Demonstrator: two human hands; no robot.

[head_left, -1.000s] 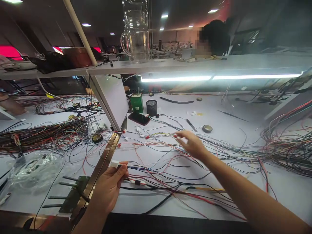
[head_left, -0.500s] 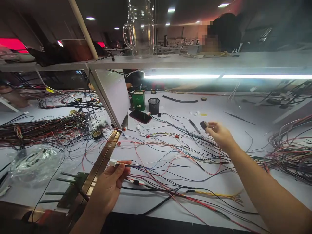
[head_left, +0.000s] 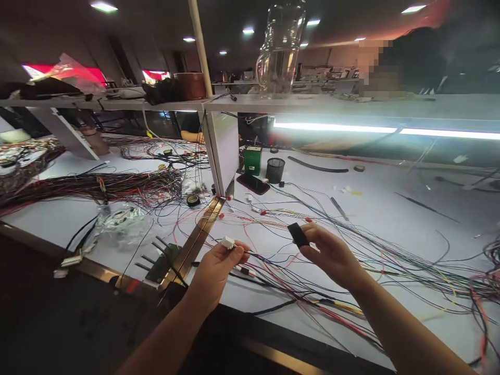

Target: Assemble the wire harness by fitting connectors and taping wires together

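My left hand (head_left: 221, 268) pinches the wires right behind a white plastic connector (head_left: 227, 242), which sticks out past the thumb. From that grip, thin dark and blue wires (head_left: 260, 256) trail off to the right over the table. My right hand (head_left: 330, 252) holds a roll of black tape (head_left: 298, 235) between thumb and fingers, raised above the wires and a short way right of the connector. Below both hands lies a wire bundle with black sleeving and yellow ends (head_left: 344, 306). Small red connectors (head_left: 264, 212) rest on the table beyond.
A green box (head_left: 252, 160), a black mesh cup (head_left: 275, 171) and a phone (head_left: 253, 183) stand or lie behind the hands. At left, a green block with black rods (head_left: 163, 263) sits near a metal strip (head_left: 195, 237). A glass jug (head_left: 279, 57) stands on the shelf; a person is beyond.
My right hand has brought the tape roll leftward and nearer to my left hand. The left hand keeps hold of the connector wires. The view has turned left.
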